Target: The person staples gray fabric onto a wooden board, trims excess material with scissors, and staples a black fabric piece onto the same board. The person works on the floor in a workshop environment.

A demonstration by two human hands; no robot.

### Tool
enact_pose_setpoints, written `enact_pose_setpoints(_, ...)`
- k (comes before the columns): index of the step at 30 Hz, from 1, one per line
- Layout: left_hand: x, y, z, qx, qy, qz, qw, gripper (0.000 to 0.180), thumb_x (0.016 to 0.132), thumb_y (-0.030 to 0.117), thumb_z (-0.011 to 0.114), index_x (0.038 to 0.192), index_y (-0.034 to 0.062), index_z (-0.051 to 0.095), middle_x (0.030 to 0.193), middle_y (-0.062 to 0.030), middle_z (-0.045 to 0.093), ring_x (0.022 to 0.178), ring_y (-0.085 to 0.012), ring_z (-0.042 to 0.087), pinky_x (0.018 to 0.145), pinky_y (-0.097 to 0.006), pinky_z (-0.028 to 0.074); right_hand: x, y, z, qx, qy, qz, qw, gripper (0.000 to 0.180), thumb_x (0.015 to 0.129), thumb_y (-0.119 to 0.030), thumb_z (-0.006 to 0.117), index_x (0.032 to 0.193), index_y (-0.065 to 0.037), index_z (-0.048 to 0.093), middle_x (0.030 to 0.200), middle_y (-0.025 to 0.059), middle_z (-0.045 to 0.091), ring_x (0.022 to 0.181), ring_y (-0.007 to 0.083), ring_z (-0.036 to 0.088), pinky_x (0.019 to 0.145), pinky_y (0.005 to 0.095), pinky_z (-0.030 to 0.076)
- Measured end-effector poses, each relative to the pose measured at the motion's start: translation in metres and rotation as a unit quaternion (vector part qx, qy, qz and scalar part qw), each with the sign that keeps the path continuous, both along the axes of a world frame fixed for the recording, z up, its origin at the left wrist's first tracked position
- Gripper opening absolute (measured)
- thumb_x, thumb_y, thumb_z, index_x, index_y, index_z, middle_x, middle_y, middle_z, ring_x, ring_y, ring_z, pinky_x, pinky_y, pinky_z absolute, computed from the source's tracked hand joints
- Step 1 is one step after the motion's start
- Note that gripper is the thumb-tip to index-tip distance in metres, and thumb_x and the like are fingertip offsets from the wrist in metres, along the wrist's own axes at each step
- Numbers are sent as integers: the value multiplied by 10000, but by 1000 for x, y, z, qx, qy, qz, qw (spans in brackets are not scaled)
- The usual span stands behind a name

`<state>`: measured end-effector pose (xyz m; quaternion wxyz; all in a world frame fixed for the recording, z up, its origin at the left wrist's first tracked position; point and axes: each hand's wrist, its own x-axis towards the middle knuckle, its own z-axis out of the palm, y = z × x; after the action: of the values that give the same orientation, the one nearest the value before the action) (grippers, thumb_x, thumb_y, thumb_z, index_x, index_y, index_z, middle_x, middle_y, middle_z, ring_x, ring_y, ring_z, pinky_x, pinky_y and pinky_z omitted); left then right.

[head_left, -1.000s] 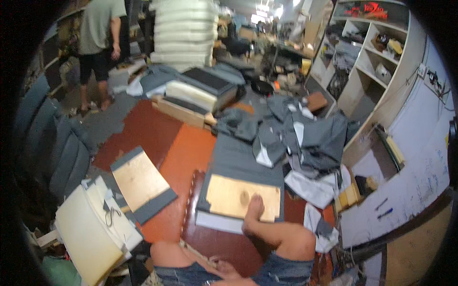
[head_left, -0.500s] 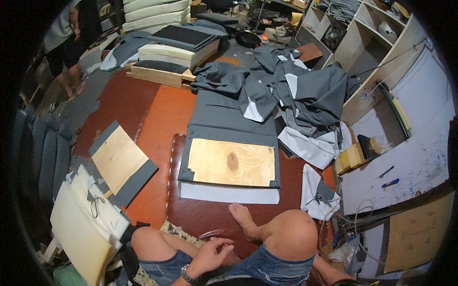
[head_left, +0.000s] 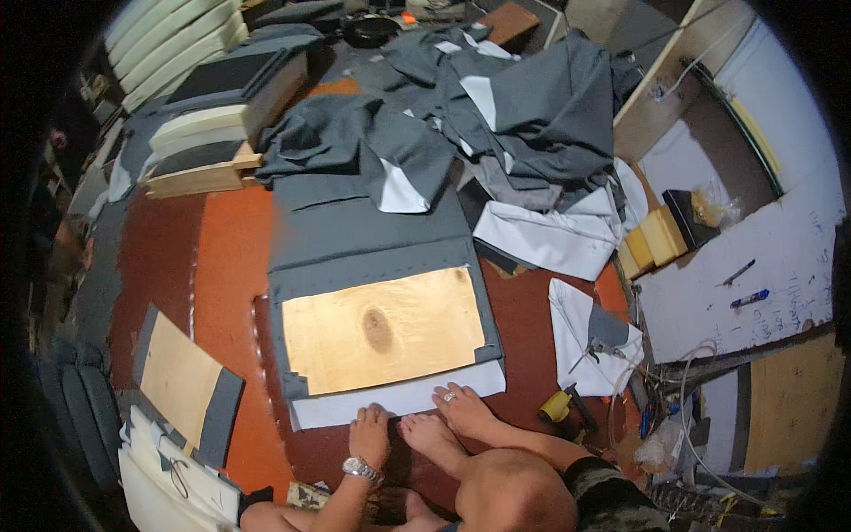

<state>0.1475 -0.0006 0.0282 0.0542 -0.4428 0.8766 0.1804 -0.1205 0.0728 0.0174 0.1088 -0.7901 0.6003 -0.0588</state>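
Observation:
A grey-covered panel (head_left: 372, 239) lies on the floor in front of me, with a bare plywood board (head_left: 408, 324) on it. From under its near edge sticks out a white fabric flap (head_left: 324, 411). My left hand (head_left: 369, 436), a metal watch on its wrist, has its fingertips at the flap's near edge, fingers stretched forward. Farther right, my right hand (head_left: 464, 410), wearing a ring, rests its spread fingers on the flap. Neither hand visibly pinches the fabric, though the thumbs are partly hidden. My bare foot (head_left: 430, 441) is between the hands.
Grey and white fabric (head_left: 541, 115) is heaped beyond the panel. A second plywood panel (head_left: 182, 377) and foam sheets (head_left: 164, 470) lie at left. A yellow-and-black hand tool (head_left: 557, 406), white fabric piece (head_left: 589, 346) and thin hose (head_left: 687, 417) are at right. Stacked cushions (head_left: 217, 106) stand far left.
My left hand has reached forward from my lap to the flap. My right hand has come into view on the flap. The view has shifted closer, and the yellow-and-black tool now shows.

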Motion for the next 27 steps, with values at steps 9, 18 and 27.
enact_pose_setpoints(9,13,-19,-32,-38,-6,-90,995,491,829,155,674,1305,60,599,1416,-153,553,1258,-357,554,1004,-494,497,-1,-10,-2,-14,60,13,998,254,887,-225,632,1054,-41,686,1165,95,650,1060,268,603,854,411,516)
enact_pose_setpoints(18,7,-35,-16,22,37,-36,998,320,847,158,694,1155,77,664,1282,-126,627,1152,-310,603,887,-466,531,8,-24,-10,57,-43,-55,996,337,823,-272,723,1089,-64,719,1154,106,703,1050,296,645,900,430,558)
enact_pose_setpoints(27,40,-86,-5,-113,-32,334,935,1020,769,280,873,1583,-21,338,1620,-296,351,1534,-443,288,1249,-527,289,-15,-34,-2,36,-125,-251,959,305,889,-219,712,1151,-64,694,1148,141,685,1085,387,627,966,505,501)
